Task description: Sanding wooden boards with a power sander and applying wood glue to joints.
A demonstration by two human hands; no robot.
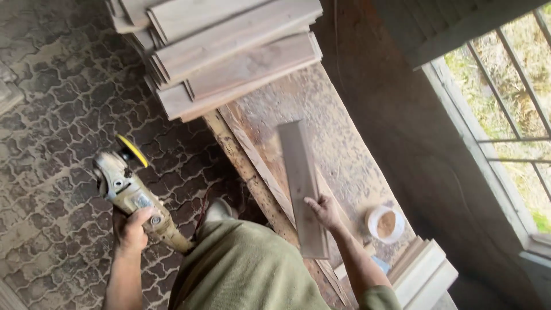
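My left hand grips the body of a dusty angle grinder with a yellow sanding disc, held out over the patterned floor to the left of the bench. My right hand holds a narrow grey wooden board by its lower part, lifted above the workbench and slightly blurred. My green-clad body fills the bottom middle of the head view.
A stack of wooden planks lies across the far end of the bench. A small white tub of brownish stuff stands near my right arm, beside several stacked boards. A barred window is at right. A shoe shows below.
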